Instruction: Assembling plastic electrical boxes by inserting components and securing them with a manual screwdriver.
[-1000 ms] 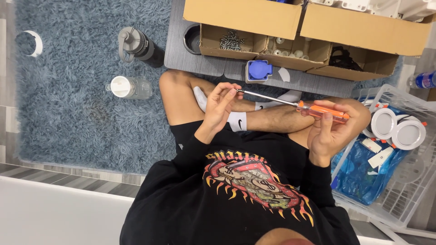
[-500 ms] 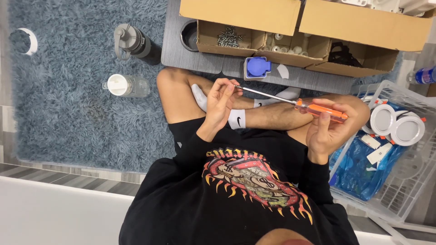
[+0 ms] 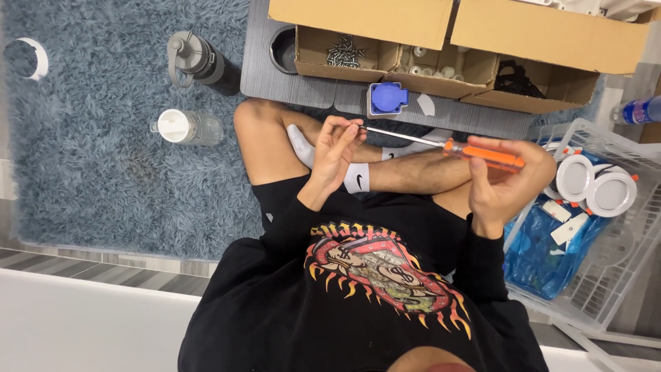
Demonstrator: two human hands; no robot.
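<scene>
I sit cross-legged on a blue shaggy rug. My right hand (image 3: 506,186) grips the orange handle of a long screwdriver (image 3: 482,153), held level above my shins. Its metal shaft (image 3: 403,136) points left, to my left hand (image 3: 336,148). The fingertips of that hand pinch around the shaft's tip. Whether something small sits between those fingers is hidden.
Open cardboard boxes (image 3: 447,65) with screws (image 3: 344,49) and small white parts stand on a grey board ahead, with a blue socket piece (image 3: 387,98) in front. Two bottles (image 3: 196,62) (image 3: 186,127) rest on the rug at left. A white wire basket (image 3: 606,227) at right holds round white lamps and a blue bag.
Both hands keep their hold on the screwdriver; the left fingers shift slightly at the tip. The view has drifted a little.
</scene>
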